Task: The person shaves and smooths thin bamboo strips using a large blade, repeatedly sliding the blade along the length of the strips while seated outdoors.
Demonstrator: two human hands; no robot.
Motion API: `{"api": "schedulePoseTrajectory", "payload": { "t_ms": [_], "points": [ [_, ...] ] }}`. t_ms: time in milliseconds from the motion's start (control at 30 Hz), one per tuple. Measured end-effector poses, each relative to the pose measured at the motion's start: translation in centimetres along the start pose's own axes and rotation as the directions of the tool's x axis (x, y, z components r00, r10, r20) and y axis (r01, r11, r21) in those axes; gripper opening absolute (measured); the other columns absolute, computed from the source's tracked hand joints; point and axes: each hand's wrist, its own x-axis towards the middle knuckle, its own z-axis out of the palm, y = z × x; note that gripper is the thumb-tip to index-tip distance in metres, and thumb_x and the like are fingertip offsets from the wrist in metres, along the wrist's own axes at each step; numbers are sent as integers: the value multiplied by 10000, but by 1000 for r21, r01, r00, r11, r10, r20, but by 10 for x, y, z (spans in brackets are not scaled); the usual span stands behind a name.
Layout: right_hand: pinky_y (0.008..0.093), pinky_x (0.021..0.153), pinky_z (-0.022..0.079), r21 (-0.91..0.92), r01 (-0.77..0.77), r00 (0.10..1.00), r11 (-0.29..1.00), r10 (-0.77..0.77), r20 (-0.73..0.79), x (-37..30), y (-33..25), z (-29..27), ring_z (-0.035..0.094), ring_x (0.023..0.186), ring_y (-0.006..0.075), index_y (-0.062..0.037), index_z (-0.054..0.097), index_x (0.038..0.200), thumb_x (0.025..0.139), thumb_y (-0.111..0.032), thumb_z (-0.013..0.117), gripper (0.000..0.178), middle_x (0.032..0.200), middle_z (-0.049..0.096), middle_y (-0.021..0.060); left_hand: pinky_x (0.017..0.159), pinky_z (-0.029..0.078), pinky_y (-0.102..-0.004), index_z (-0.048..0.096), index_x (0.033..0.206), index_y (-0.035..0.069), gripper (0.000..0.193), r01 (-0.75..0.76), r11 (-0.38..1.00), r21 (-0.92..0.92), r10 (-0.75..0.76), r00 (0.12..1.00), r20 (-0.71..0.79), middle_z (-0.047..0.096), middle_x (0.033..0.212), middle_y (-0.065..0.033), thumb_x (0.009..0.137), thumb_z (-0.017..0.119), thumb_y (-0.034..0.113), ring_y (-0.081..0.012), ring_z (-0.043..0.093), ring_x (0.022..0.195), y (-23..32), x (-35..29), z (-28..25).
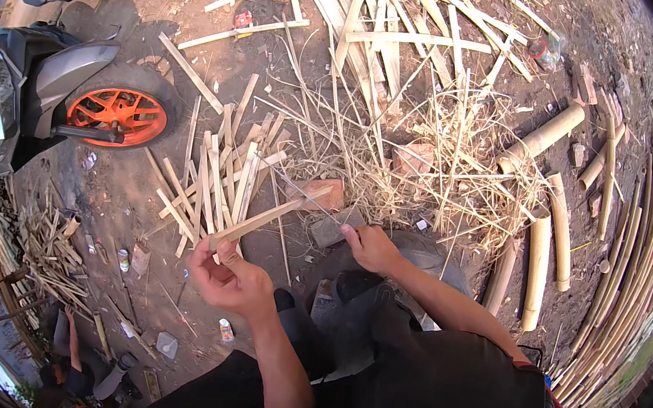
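Note:
My left hand (230, 275) is closed on one end of a flat bamboo strip (272, 215), which slants up and to the right. The strip's far end rests over a reddish brick (331, 196). My right hand (374, 251) is closed around the near end of a thin, dark, blade-like tool (296, 183). This tool crosses the strip near the brick; its handle is hidden in my fist. Just left of my right hand lies a greyish block (331, 229). Cut bamboo pieces (219, 179) are heaped beyond my left hand.
Curly bamboo shavings (461, 168) spread beyond my right hand. Long split strips (388, 36) lie at the far side. Bamboo tubes (536, 270) and long poles (636, 242) lie to the right. A motorcycle with an orange wheel (119, 115) stands left; another person (75, 361) is at lower left.

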Motion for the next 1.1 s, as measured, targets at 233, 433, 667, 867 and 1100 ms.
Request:
{"api": "schedulePoseTrajectory", "payload": {
  "t_ms": [233,433,667,867,1100],
  "points": [
    [546,860,512,-94,13,999,995,-9,43,3,-32,-16,648,872,527,85,692,796,1057,-493,369,711,813,650,355,807,619,-346,530,1186,-66,238,-24,999,-25,24,999,-31,649,1023,-149,1014,598,83,-205,670,919,-9,4,-6],
    [543,837,517,-124,-70,997,990,74,23,3,7,-18,654,830,515,96,685,855,1050,-499,390,691,798,651,342,688,552,-293,532,1121,-61,278,16,996,-93,-27,993,-114,632,970,-149,1014,637,173,-206,661,843,-10,12,-2],
    [565,807,523,-44,149,989,988,-149,5,-17,-68,-15,659,830,521,91,678,798,1047,-512,389,713,777,650,344,678,558,-289,539,1101,-76,259,-32,999,-17,30,993,-112,623,981,-154,1017,625,154,-206,653,832,-14,15,-2],
    [557,800,515,-260,-134,991,956,127,-44,2,17,-27,655,812,515,94,678,745,1048,-503,396,726,772,643,350,677,556,-290,548,1099,-87,266,-57,996,-68,50,993,-106,613,994,-157,1019,623,155,-205,651,842,-9,14,2],
    [545,920,512,-158,-278,952,947,294,89,-10,8,-36,664,958,517,131,701,902,1049,-545,332,784,867,669,370,674,556,-288,555,1115,-68,230,77,997,-19,-79,988,-132,634,949,-143,1022,610,134,-188,651,832,-8,22,0]
  ]
}}
